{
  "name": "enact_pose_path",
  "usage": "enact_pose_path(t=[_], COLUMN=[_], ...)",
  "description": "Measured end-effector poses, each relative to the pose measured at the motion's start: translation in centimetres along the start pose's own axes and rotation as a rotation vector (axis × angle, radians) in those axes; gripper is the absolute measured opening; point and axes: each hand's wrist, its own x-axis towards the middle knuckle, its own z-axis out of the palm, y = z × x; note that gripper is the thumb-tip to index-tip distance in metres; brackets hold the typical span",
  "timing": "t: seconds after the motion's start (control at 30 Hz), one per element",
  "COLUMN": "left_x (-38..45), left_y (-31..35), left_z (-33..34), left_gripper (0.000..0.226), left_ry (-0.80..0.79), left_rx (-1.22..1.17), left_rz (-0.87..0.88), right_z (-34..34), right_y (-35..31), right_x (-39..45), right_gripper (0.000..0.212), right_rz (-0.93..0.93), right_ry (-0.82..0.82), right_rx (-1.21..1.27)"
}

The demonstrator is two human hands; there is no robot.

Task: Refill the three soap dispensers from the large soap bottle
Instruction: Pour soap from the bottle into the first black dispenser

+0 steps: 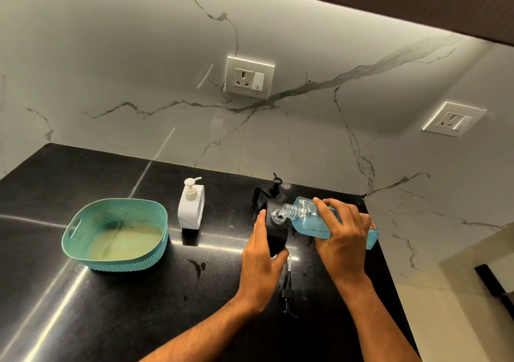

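Note:
My right hand grips the large clear soap bottle of blue liquid, tipped on its side with its open neck over the mouth of a black dispenser. My left hand holds that black dispenser from the left side. Its black pump head with a white tube lies on the counter just in front. A second black dispenser with its pump on stands behind, near the wall. A white dispenser with a cream pump stands further left.
A teal perforated basket sits on the left of the black counter. Drops of liquid lie between basket and hands. The counter's right edge drops off just past the bottle. Wall sockets are on the marble backsplash.

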Motion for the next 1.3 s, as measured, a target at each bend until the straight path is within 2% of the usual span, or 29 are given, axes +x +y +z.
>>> enact_pose_path(t=[0.73, 1.3], left_x=[0.03, 0.16], left_y=[0.32, 0.26], left_z=[0.31, 0.33], left_gripper=[0.103, 0.103], left_ry=[-0.004, -0.010], left_rx=[0.011, 0.021], left_rz=[0.007, 0.024], right_z=[-0.10, -0.67], right_y=[0.78, 0.79], right_x=[0.03, 0.34], right_gripper=[0.087, 0.082], right_rz=[-0.010, -0.022], right_ry=[-0.001, 0.006], right_rx=[0.004, 0.003])
